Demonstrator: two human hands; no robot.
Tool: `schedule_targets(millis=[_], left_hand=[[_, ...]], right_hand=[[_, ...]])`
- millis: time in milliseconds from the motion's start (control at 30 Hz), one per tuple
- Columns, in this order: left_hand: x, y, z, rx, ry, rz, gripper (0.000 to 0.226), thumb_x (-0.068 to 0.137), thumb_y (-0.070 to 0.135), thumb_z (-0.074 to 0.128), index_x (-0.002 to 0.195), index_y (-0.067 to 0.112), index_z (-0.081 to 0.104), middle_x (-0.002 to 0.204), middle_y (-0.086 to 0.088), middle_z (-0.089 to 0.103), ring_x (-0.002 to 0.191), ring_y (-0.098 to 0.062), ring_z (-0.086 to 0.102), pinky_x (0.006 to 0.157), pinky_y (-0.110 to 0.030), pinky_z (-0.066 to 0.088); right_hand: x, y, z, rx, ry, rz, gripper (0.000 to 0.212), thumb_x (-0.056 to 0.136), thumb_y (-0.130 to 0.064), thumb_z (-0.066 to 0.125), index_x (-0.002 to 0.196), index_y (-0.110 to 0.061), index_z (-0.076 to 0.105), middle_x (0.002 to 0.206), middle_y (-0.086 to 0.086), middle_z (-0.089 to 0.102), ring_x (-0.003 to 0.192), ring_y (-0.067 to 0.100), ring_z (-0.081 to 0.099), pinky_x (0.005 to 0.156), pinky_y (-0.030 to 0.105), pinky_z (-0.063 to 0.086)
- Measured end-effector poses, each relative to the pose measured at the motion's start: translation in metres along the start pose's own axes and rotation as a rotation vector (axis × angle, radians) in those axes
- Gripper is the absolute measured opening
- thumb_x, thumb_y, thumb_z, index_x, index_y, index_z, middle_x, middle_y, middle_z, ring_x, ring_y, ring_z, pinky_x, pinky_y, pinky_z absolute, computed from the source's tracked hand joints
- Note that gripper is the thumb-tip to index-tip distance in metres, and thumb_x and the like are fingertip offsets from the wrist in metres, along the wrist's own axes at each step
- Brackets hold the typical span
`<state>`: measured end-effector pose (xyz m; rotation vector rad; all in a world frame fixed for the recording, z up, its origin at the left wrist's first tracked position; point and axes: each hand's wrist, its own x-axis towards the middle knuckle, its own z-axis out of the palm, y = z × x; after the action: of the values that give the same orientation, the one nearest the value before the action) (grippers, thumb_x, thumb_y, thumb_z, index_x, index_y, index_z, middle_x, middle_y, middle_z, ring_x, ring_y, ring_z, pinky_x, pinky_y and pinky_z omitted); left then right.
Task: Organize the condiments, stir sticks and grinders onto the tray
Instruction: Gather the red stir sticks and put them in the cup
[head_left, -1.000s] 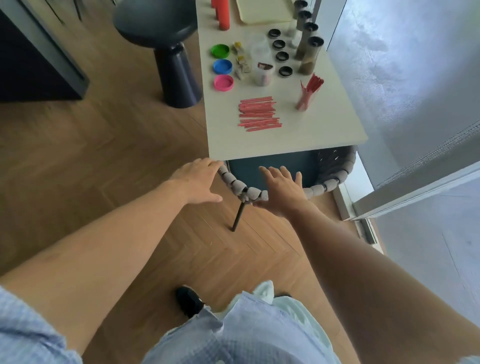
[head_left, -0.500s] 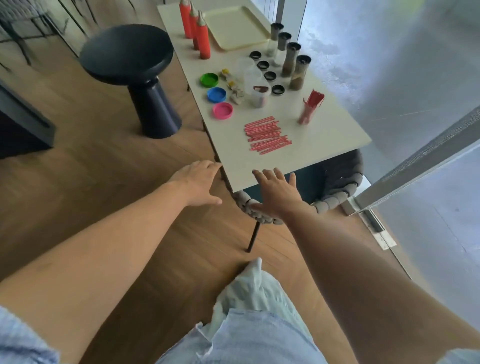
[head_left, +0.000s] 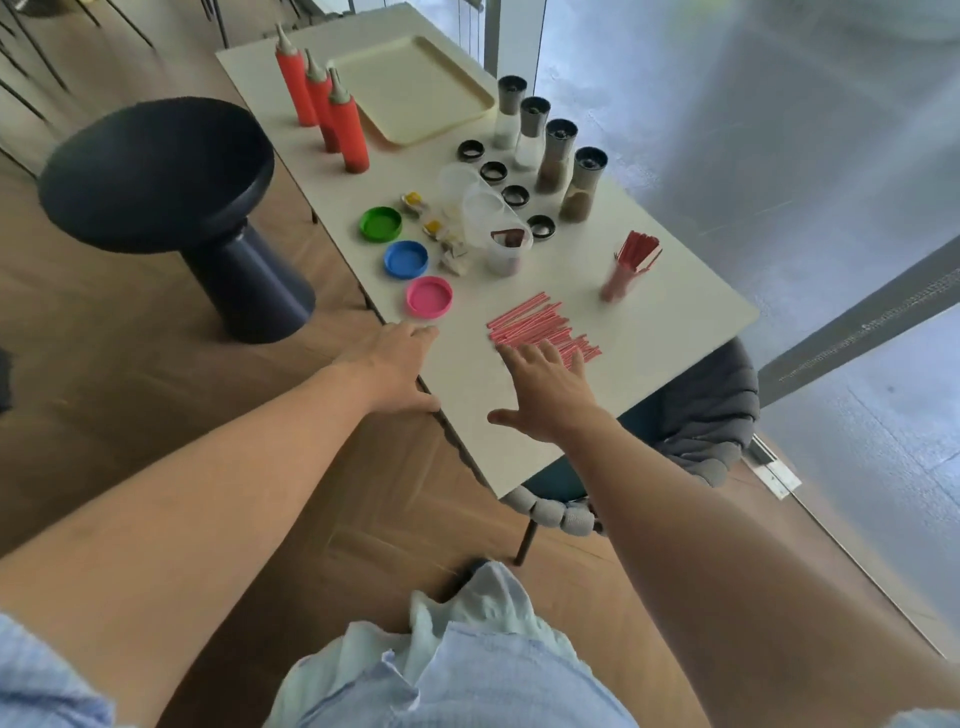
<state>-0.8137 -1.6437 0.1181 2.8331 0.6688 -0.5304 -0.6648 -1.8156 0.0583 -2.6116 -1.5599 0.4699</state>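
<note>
- Head view: the cream tray (head_left: 410, 91) lies flat at the far end of the desk (head_left: 675, 317).
- Three red squeeze bottles (head_left: 347, 124) stand in a row just beside the tray's left edge. Four grinders (head_left: 553, 156) stand in a row off its near right corner, with four black rings (head_left: 492, 171) on the desk beside them.
- Loose red stir sticks (head_left: 535, 322) lie in a flat pile toward the near end of the desk. More stand in a small cup (head_left: 621, 280) to their right.
- Small condiment packets (head_left: 441, 234) lie scattered between clear plastic jars (head_left: 493, 228) and three lids: green lid (head_left: 381, 224), blue lid (head_left: 406, 259) and pink lid (head_left: 429, 296).
- The right hand (head_left: 545, 395) is over the desk with fingers spread and straight, fingertips at the near edge of the loose pile. Its grip is slack and holds nothing.
- The left hand (head_left: 397, 364) is at the desk's left edge, fingers straight, grip empty. Whether it touches the desk I cannot tell.
- A black round stool (head_left: 156, 171) stands on the wooden floor left of the desk. A grey chair (head_left: 701, 410) is tucked under its near right corner.
</note>
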Motion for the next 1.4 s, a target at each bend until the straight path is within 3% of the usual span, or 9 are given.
schedule_targets(millis=[367, 500, 800, 1133, 1400], left_hand=[[0.107, -0.056, -0.049, 0.087, -0.044, 0.245, 0.099, 0.072, 0.065, 0.077, 0.148, 0.015, 0.039, 0.151, -0.003, 0.043, 0.136, -0.023, 0.044, 0.108, -0.044, 0.046], [0.138, -0.067, -0.054, 0.133, -0.068, 0.367, 0.113, 0.076, 0.067, 0.074, 0.16, 0.014, 0.021, 0.162, -0.003, 0.03, 0.147, -0.023, 0.033, 0.117, -0.042, 0.038], [0.183, -0.091, -0.056, 0.233, -0.122, 0.638, 0.111, 0.078, 0.064, 0.074, 0.161, 0.013, 0.02, 0.162, -0.004, 0.032, 0.148, -0.023, 0.032, 0.121, -0.041, 0.032], [0.221, -0.06, -0.051, 0.307, -0.123, 0.832, 0.108, 0.078, 0.066, 0.072, 0.159, 0.016, 0.023, 0.157, -0.003, 0.038, 0.144, -0.022, 0.037, 0.116, -0.042, 0.038], [0.257, -0.01, -0.036, 0.283, -0.18, 0.853, 0.106, 0.079, 0.063, 0.074, 0.159, 0.014, 0.024, 0.153, -0.005, 0.04, 0.141, -0.024, 0.04, 0.115, -0.041, 0.038]], right_hand=[[0.067, -0.013, -0.018, 0.04, 0.029, 0.241, 0.104, 0.078, -0.066, 0.072, 0.158, -0.029, 0.016, 0.162, 0.005, 0.03, 0.152, 0.035, 0.019, 0.117, 0.07, 0.015], [0.081, -0.023, -0.012, 0.056, 0.041, 0.36, 0.105, 0.077, -0.068, 0.071, 0.157, -0.029, 0.016, 0.16, 0.004, 0.032, 0.152, 0.034, 0.018, 0.116, 0.07, 0.015], [0.088, -0.062, -0.01, 0.17, 0.066, 0.663, 0.103, 0.082, -0.065, 0.069, 0.159, -0.03, 0.01, 0.165, 0.003, 0.023, 0.155, 0.032, 0.01, 0.119, 0.069, 0.012], [0.079, -0.063, 0.005, 0.254, 0.076, 0.89, 0.101, 0.083, -0.066, 0.067, 0.159, -0.031, 0.01, 0.165, 0.002, 0.024, 0.154, 0.031, 0.013, 0.119, 0.068, 0.013], [0.071, -0.022, 0.019, 0.333, 0.072, 1.0, 0.1, 0.084, -0.065, 0.067, 0.159, -0.03, 0.011, 0.162, 0.001, 0.026, 0.152, 0.03, 0.017, 0.12, 0.066, 0.012]])
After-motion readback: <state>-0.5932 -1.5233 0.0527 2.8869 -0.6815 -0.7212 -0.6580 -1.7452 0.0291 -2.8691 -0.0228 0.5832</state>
